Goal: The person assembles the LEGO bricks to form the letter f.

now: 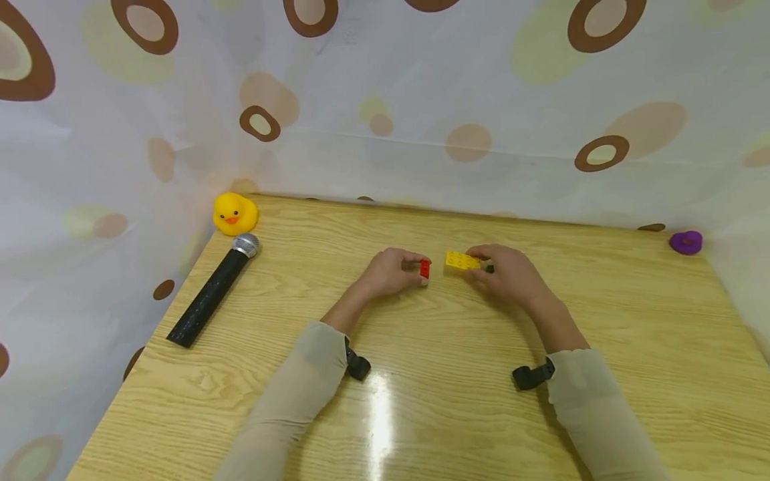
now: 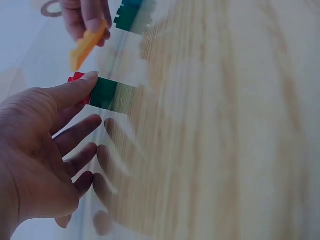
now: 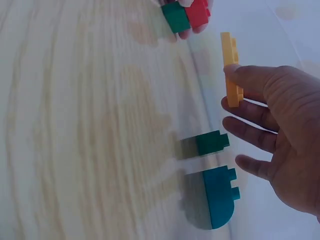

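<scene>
My left hand pinches a small red toy brick between thumb and fingertips. Below the red one sits a green brick, close over the table in the left wrist view. A flat yellow brick with studs is pinched between the thumb and fingers of my right hand, raised and a short way right of the red brick. Beneath the right hand, another green brick and a teal brick with a rounded side stand on the table, mostly hidden in the head view.
A wooden table lies under both hands. On the left are a microphone and a yellow rubber duck. A purple ring-like object lies at the far right corner. Patterned cloth hangs behind the table.
</scene>
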